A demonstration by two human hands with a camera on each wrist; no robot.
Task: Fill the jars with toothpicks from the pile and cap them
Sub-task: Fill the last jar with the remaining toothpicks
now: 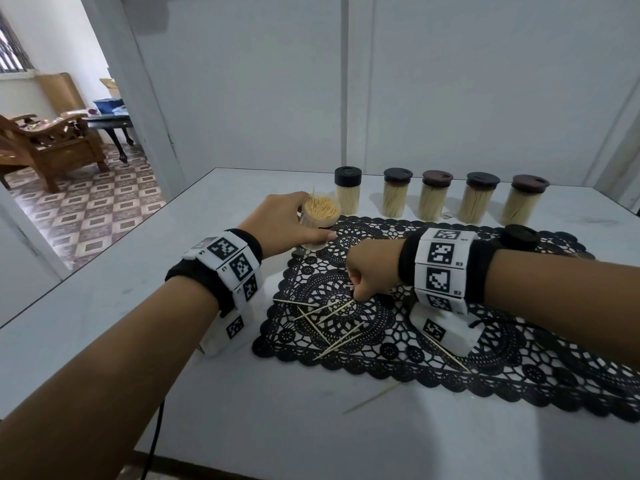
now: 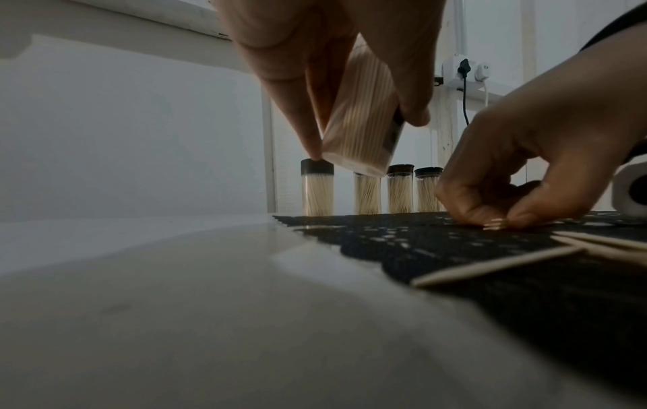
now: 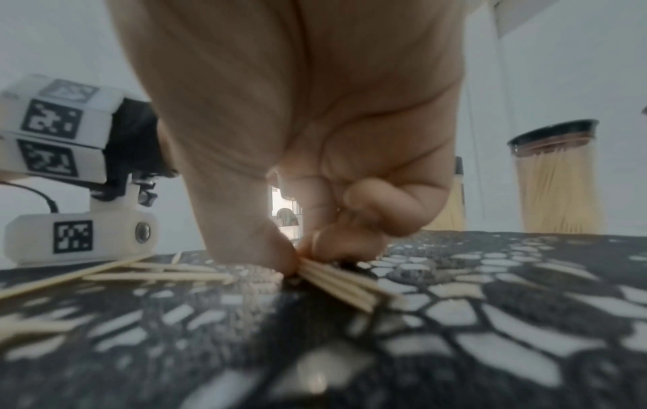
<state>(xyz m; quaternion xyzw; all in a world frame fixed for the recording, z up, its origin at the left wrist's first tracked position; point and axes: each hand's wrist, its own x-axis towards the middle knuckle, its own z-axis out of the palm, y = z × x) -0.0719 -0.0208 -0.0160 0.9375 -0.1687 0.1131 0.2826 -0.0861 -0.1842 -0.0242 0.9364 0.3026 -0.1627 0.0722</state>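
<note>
Both forearms, each strapped with a white marker-tagged wristband (image 1: 228, 268), fill the near edge of my head view, reaching out over the pale grey table (image 1: 104, 306). On it lies a black lace placemat (image 1: 519, 358), and what remains of the pile, a thin scatter of loose wooden toothpicks (image 1: 329, 323), sits on its near left part, with a couple of strays off the mat's front edge. My right hand (image 1: 367, 271) is down among them, knuckles up, thumb and forefinger closed narrowly on a small bundle of toothpicks (image 3: 343, 282) pressed against the lace; I judge it is gathering them into line so they go into the jar together. My left hand (image 1: 284, 226) wraps its fingers around the clear open jar (image 1: 317, 220), already packed near full with toothpicks; it is tilted towards the right hand, base clear of the table in the left wrist view, which I take as presenting the mouth for loading. Behind the mat stand five filled, capped jars (image 1: 429, 199) in a row, so this looks like the last one. A loose black round cap (image 1: 517, 237) waits on the mat beyond my right wrist, presumably for this jar.
</note>
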